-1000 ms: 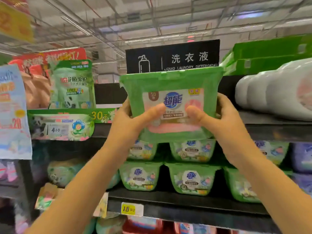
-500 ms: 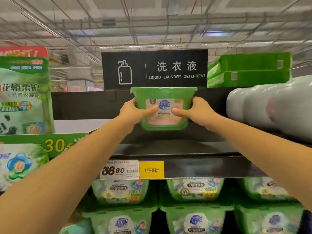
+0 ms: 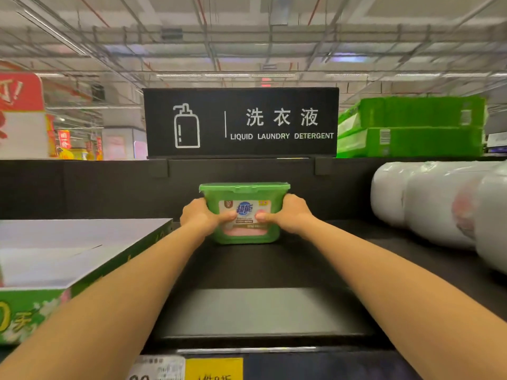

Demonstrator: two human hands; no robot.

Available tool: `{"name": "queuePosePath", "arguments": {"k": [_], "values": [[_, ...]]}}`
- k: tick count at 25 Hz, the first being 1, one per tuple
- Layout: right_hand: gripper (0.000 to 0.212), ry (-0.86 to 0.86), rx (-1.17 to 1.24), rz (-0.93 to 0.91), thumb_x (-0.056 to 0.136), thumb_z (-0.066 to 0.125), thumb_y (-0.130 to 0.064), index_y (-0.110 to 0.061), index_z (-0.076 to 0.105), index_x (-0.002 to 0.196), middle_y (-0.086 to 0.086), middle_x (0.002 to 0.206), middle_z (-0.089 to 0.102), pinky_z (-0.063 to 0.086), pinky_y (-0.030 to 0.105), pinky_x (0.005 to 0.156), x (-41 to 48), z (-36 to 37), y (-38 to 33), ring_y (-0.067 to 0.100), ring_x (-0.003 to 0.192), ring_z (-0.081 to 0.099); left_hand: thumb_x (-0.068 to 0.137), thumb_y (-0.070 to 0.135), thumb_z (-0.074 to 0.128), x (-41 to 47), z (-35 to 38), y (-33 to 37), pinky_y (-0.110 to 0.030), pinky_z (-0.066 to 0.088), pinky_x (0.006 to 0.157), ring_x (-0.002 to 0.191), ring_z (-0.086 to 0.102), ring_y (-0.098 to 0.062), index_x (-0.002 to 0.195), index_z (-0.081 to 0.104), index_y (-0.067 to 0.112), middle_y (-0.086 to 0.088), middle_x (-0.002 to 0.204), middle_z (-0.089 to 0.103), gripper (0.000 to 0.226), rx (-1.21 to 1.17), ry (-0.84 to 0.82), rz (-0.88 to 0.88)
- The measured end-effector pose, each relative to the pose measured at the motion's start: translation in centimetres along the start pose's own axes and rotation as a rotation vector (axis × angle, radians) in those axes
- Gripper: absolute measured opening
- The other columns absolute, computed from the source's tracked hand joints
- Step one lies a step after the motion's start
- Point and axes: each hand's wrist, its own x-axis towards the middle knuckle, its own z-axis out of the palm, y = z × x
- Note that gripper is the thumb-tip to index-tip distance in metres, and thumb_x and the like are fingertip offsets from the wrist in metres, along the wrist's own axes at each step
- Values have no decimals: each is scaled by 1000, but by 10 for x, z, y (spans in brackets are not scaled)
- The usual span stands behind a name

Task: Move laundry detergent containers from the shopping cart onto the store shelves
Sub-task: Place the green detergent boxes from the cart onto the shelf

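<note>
Fingers of both hands are hidden behind the sides of the green plastic lidded detergent tub (image 3: 244,212); only the thumbs show, pressed on the front label. Left hand (image 3: 201,216) grips the tub's left end, right hand (image 3: 290,215) grips the right end. Tub base meets the black metal top shelf (image 3: 260,270), but can't tell if its weight is fully on it. Label small print is unreadable. White paper price tag (image 3: 159,368) and yellow paper tag (image 3: 214,368) on the shelf edge are cut off by the frame bottom. White plastic-wrapped packs (image 3: 439,204) on the right are blurred and run off frame. Green-and-white cardboard display box (image 3: 68,250) on the left is cropped too. Tub sits upright, lid on top, label facing the camera, long axis left-right along the shelf's back panel. It is deep on the shelf, below the black "liquid laundry detergent" sign (image 3: 241,122), apart from the packs and the box.
</note>
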Motion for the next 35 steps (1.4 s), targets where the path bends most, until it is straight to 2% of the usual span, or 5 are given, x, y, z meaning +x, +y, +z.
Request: {"name": "queuePosePath", "arguments": {"k": [8, 13, 21, 27, 35], "values": [[57, -2, 29, 119, 77, 80, -32, -3, 50, 115, 13, 107, 59, 55, 44, 86, 32, 13, 3, 29, 92, 61, 73, 46, 78, 33, 13, -9, -40, 54, 85, 98, 65, -25, 107, 61, 5, -10, 109, 68, 56, 101, 18, 57], [17, 83, 97, 158, 88, 58, -8, -6, 49, 103, 13, 102, 53, 48, 32, 66, 37, 29, 12, 26, 91, 56, 81, 22, 77, 38, 30, -20, -38, 53, 85, 108, 62, -30, 118, 48, 2, -16, 119, 62, 51, -54, 98, -19], [54, -202, 120, 138, 84, 61, 4, -7, 41, 132, 13, 131, 54, 46, 42, 102, 34, 31, 24, 28, 119, 53, 83, 14, 71, 37, 27, -27, -25, 45, 71, 94, 59, -19, 119, 54, 9, -9, 114, 63, 40, -131, 41, -8], [31, -31, -432, -6, 87, 56, -8, -11, 62, 117, 13, 117, 64, 53, 38, 87, 21, -19, 6, 28, 102, 62, 87, 12, 58, 20, -1, -15, -41, 58, 82, 88, 67, -27, 64, 55, 22, -4, 79, 64, 26, -64, 17, -92], [10, 17, -62, -250, 87, 56, -9, -14, 65, 86, 5, 72, 70, 48, 19, 44, -92, -72, -41, 8, 52, 60, 86, 16, 65, -93, -41, 42, -27, 58, 75, 86, 70, -11, 96, 71, 20, 2, 93, 73, 13, -143, -177, 306]]}}
